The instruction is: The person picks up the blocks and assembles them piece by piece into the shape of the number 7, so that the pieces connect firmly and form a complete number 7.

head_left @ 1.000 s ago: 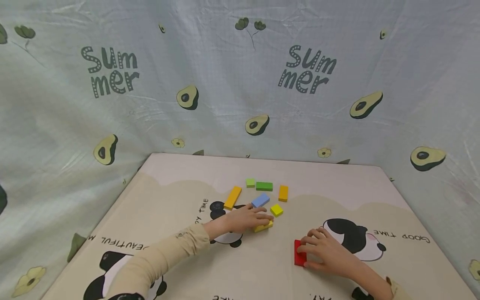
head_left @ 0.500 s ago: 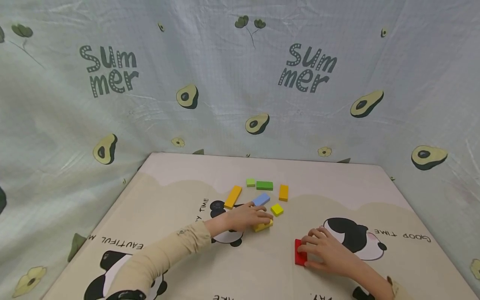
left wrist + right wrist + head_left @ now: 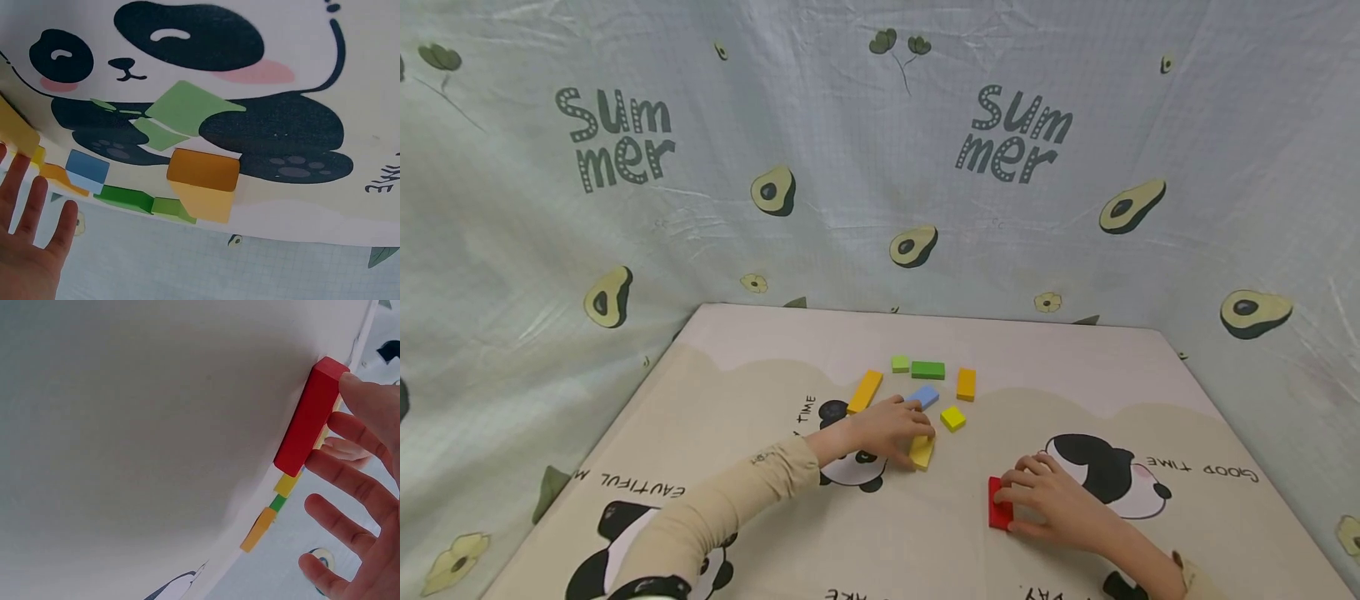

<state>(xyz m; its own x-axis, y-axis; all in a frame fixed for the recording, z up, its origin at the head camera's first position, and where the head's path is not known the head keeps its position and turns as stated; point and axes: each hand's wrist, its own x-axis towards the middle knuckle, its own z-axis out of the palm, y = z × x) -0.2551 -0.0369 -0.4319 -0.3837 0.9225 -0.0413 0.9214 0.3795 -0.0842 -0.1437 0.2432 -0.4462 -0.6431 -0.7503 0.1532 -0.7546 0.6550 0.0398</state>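
My left hand (image 3: 889, 427) is at a pale yellow rectangular block (image 3: 922, 452) in the head view, thumb on the near side and fingertips over its far part. In the left wrist view this yellow block (image 3: 15, 129) is cut by the frame edge, and the thumb is out of sight. To the right, my right hand (image 3: 1056, 504) holds a red rectangular block (image 3: 997, 510) lying on the table. The right wrist view has the thumb at one end of the red block (image 3: 309, 419) and fingertips along its side; the last two fingers are spread away.
Beyond the left hand lie a blue block (image 3: 925, 396), a small bright yellow block (image 3: 952, 418), two orange blocks, one long (image 3: 865, 392) and one shorter (image 3: 966, 384), a green block (image 3: 928, 370) and a light green cube (image 3: 900, 364). A printed curtain (image 3: 850, 167) hangs behind the table.
The pale yellow block has turned so its length now points more toward me. My left hand has shifted slightly left, its thumb now showing beside the block. The right hand and red block stay put.
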